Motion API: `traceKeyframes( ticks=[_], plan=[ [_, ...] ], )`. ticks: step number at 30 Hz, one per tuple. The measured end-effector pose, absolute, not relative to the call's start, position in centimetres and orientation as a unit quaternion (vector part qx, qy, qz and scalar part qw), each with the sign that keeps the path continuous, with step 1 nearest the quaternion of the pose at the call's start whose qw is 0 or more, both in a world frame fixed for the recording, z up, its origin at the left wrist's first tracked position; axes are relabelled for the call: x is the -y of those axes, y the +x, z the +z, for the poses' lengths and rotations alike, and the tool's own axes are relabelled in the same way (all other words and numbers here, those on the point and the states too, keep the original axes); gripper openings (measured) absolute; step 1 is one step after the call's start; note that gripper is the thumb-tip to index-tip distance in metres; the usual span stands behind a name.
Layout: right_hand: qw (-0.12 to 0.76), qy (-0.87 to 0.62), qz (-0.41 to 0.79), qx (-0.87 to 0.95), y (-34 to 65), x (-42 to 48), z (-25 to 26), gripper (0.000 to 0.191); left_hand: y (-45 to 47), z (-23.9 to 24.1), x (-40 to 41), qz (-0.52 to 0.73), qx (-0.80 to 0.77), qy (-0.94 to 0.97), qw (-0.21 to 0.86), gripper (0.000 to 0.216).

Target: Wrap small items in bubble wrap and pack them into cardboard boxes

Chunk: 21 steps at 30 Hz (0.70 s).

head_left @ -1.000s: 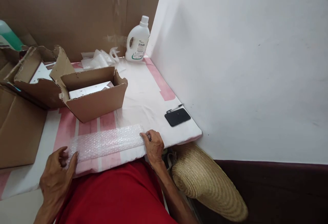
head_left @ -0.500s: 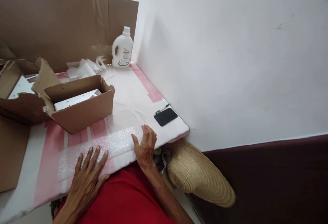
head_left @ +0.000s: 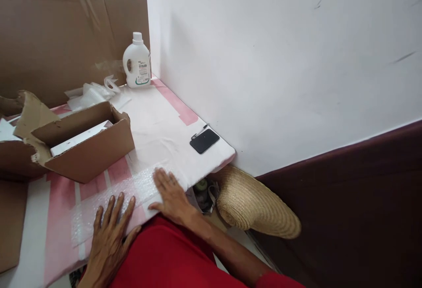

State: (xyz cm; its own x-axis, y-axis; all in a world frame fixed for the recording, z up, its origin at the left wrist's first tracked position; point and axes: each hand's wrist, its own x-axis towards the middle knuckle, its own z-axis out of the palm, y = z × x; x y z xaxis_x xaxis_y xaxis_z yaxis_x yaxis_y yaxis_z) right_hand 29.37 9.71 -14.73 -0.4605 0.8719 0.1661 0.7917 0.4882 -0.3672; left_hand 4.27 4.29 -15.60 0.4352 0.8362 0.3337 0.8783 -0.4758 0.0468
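A clear strip of bubble wrap [head_left: 140, 185] lies flat along the near edge of the cloth-covered table [head_left: 154, 125]. My left hand [head_left: 110, 231] rests with fingers spread on its left half, palm down near the table edge. On the strip's right end lies my right hand [head_left: 171, 195], flat, with the thumb held apart from the fingers. Neither hand grips anything. Just beyond the strip stands an open cardboard box [head_left: 95, 154] with a white flat item [head_left: 81, 138] inside.
A white jug [head_left: 138, 66] stands at the back before a tall cardboard sheet [head_left: 66, 37], beside crumpled clear plastic [head_left: 90, 96]. A black phone [head_left: 204, 140] and a pen [head_left: 200, 132] lie near the right edge. Below that corner is a straw hat [head_left: 257, 204]. A white wall runs alongside.
My right hand has moved left from the strip's right end and flattened onto the bubble wrap. My left hand stays in about the same place. The view has turned to the right.
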Motion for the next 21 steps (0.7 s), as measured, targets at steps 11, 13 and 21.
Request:
traceKeyframes(
  ticks=[11, 13, 21],
  plan=[
    [0.217, -0.532, 0.043, 0.818, 31.1, -9.5, -17.5, 0.091, 2.7, -15.1, -4.0, -0.104, 0.561, -0.817, 0.088, 0.086],
    [0.228, -0.526, 0.033, 0.819, 31.2, -9.7, -18.0, 0.086, 1.1, -14.9, -3.7, -0.090, 0.597, -0.792, 0.095, 0.087],
    [0.231, -0.520, -0.025, 0.822, 31.2, -9.9, -18.4, 0.080, -2.6, -14.4, -2.3, -0.082, 0.649, -0.751, 0.097, 0.082]
  ],
)
